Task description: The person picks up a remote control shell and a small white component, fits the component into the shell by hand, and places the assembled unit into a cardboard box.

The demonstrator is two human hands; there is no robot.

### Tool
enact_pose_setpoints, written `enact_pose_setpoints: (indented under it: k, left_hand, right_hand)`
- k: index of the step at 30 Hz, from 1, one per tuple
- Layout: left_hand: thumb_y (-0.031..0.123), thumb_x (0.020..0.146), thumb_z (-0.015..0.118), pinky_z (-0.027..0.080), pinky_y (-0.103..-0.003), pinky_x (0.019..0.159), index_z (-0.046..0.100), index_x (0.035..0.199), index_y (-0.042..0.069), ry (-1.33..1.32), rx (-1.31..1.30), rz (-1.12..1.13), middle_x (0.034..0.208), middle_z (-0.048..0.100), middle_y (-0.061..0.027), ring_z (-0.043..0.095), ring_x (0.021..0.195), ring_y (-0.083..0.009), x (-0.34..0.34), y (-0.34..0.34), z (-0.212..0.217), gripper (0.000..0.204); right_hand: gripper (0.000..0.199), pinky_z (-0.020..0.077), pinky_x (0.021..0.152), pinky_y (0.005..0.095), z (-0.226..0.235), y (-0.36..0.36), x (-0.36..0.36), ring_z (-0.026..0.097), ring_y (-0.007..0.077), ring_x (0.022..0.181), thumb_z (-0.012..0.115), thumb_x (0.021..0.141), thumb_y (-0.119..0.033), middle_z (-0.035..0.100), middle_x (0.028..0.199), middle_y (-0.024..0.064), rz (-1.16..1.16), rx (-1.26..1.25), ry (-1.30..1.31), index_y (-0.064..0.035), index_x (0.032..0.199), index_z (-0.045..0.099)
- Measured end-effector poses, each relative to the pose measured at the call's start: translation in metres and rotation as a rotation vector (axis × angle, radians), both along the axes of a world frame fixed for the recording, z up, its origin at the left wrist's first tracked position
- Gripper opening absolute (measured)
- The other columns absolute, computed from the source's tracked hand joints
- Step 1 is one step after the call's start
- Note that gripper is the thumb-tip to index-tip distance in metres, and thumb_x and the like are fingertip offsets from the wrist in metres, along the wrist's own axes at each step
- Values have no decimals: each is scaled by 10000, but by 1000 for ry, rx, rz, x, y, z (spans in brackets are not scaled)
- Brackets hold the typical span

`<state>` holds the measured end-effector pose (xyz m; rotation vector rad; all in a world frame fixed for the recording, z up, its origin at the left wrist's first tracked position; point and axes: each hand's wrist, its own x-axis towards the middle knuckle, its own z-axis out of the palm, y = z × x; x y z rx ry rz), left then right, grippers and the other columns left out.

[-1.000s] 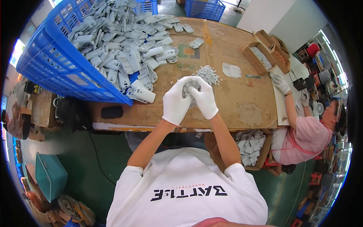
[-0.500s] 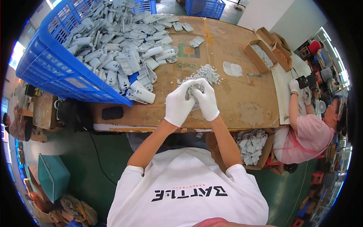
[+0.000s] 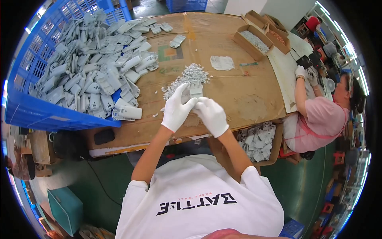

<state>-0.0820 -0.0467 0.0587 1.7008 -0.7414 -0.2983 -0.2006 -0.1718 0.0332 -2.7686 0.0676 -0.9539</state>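
Both my hands wear white gloves and meet over the cardboard-covered table. My left hand point(image 3: 177, 108) grips a pale grey plastic housing point(image 3: 195, 88) at its left side, the thumb along the lower edge. My right hand point(image 3: 213, 116) has its fingers pinched together at the housing's lower end; whatever they hold is hidden. Just beyond the housing lies a heap of small whitish plastic pieces point(image 3: 193, 72). At the left, a large blue crate point(image 3: 51, 118) lies tipped toward the table, with a big pile of similar housings point(image 3: 93, 73) spilling out of it.
A paper slip point(image 3: 222, 63) and a greenish pen-like stick point(image 3: 249, 64) lie on the table point(image 3: 238, 93). Small-parts boxes point(image 3: 240, 40) stand at the far right. An open carton of white parts point(image 3: 273, 153) sits by my right arm. A co-worker point(image 3: 318, 123) works at the right.
My hands have drawn slightly apart, the right fingers shifting toward the housing's lower end. More of the housing shows now. The view has turned, so the table appears shifted left.
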Motion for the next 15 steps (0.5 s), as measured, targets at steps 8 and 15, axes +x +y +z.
enact_pose_setpoints:
  k: [8,15]
  left_hand:
    - [184,822,743,541,-434,875,566,1348,183,-773,944,641,1246,548,-147,626,1037,-352,28,74,10,556]
    - [263,847,753,582,-479,758,603,1226,186,-592,1155,661,1166,515,-137,647,945,-382,48,91,5,415]
  right_hand:
    - [206,507,782,475,-36,-214,-74,613,380,887,737,851,-183,599,958,160,-604,-12,225,-76,930,579]
    - [272,571,760,426,-27,-268,-49,650,299,940,691,871,-221,614,1139,108,-915,-292,246,-88,1097,620]
